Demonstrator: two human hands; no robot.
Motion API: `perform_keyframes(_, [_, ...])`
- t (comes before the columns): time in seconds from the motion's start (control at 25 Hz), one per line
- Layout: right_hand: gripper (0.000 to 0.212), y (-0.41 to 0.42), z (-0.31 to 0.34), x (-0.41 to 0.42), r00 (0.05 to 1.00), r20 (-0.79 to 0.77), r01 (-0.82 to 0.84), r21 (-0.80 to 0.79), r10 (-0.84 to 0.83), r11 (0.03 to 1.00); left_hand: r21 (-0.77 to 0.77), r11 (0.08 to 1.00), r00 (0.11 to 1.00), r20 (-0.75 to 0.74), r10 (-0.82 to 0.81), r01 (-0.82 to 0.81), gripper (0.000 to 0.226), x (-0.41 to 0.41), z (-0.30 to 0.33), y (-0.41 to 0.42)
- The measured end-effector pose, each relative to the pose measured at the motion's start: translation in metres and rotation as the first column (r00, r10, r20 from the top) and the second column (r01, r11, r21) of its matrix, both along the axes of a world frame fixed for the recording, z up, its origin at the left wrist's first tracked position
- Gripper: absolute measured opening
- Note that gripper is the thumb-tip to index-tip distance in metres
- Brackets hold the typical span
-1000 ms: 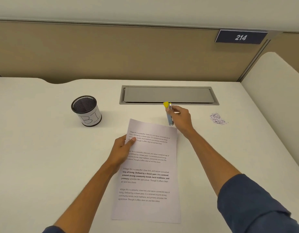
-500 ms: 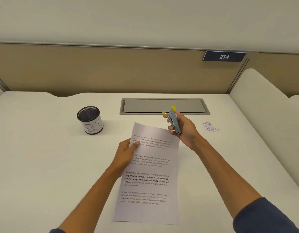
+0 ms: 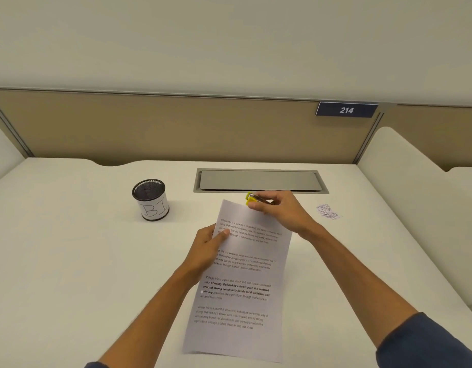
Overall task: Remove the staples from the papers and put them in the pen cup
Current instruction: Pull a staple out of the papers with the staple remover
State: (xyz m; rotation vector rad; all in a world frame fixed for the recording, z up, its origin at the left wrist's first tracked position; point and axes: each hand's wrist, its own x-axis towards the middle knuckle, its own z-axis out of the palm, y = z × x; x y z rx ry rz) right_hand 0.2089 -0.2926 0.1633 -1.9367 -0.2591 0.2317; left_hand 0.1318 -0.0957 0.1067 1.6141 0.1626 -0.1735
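Printed papers (image 3: 240, 282) lie lengthwise on the white desk (image 3: 70, 261) in front of me. My left hand (image 3: 207, 248) grips their left edge near the top, thumb on the page. My right hand (image 3: 281, 211) holds a staple remover with yellow tips (image 3: 252, 198) at the papers' top edge, pointing left. The staple itself is too small to see. A black mesh pen cup (image 3: 150, 199) with a white label marked "BI" stands upright to the left of the papers, apart from both hands.
A small pile of loose staples (image 3: 327, 211) lies on the desk at the right. A grey cable hatch (image 3: 260, 180) is set into the desk behind the papers. A tan partition (image 3: 176, 128) with a "214" sign (image 3: 346, 110) closes the back; a white divider (image 3: 415, 181) stands right.
My right hand has turned the staple remover from upright to pointing left and brought it down to the papers' top edge. My left hand kept its hold on the paper.
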Motion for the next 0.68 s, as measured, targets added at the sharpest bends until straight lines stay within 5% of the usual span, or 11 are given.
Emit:
perform_keyframes(0.32, [0.050,0.003,0.021,-0.002,0.937,0.247,-0.094,-0.501,0.246,0.861,0.013,0.998,0.997,0.057,-0.056,0.055,0.022,-0.005,0.008,-0.013])
perform_keyframes(0.68, [0.055,0.006,0.035,-0.002,0.921,0.178,-0.198,-0.555,0.348,0.808,0.018,0.996,0.992,0.089,-0.087,0.086,0.021,-0.005,0.015,-0.019])
